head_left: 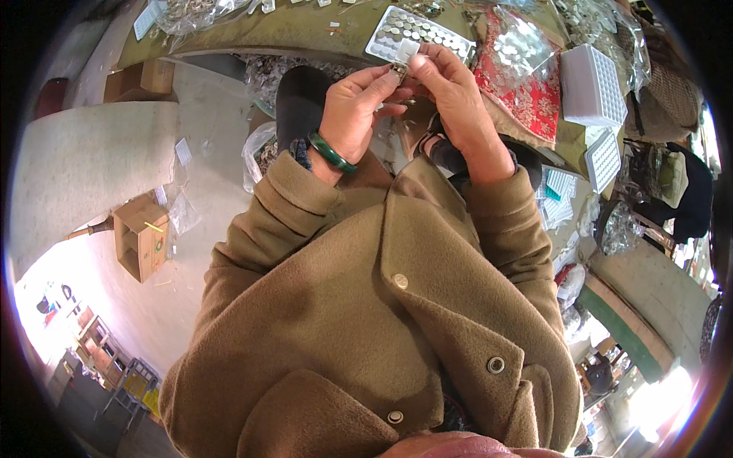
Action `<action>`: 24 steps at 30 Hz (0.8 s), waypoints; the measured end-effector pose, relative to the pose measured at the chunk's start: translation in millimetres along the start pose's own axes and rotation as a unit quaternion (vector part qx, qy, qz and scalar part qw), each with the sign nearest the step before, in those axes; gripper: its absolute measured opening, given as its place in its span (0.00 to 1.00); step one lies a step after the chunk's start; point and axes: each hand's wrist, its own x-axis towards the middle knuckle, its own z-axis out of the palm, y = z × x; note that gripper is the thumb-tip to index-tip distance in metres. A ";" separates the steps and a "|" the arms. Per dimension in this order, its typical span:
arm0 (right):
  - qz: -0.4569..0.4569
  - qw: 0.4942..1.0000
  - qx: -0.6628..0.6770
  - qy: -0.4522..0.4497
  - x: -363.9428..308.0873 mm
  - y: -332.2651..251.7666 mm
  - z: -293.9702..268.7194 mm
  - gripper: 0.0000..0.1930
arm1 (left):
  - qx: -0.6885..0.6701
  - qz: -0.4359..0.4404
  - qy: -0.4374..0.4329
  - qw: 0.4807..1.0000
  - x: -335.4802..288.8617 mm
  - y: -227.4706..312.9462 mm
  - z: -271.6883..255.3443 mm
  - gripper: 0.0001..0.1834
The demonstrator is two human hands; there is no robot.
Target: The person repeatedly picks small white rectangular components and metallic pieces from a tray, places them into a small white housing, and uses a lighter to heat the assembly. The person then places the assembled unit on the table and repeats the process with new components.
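Note:
My left hand (pixel 353 101), with a dark green bangle (pixel 332 153) on its wrist, pinches a small shiny metal piece (pixel 398 69) between thumb and fingers. Close on its right, my right hand (pixel 458 95) has thumb and forefinger closed on a small whitish, see-through square (pixel 408 50), perhaps a bit of plastic or film. Both hands meet just short of the table's near edge. Behind them on the table lies a white tray (pixel 374 49) with rows of small round silvery pieces (pixel 422 32); some of its wells on the left look greyer.
Right of the tray, a red patterned cloth (pixel 527 99) bears a clear bag (pixel 519 42) of silvery pieces. A stack of white trays (pixel 592 84) stands beyond it, with another tray (pixel 603 160) leaning below. Cardboard boxes (pixel 141 237) sit on the floor at left.

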 end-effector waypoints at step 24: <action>-0.020 0.998 -0.025 -0.053 -25.9 -10.1 -18.3 0.15 | -0.259 -0.301 -0.133 0.908 5.5 -14.1 -8.9 0.14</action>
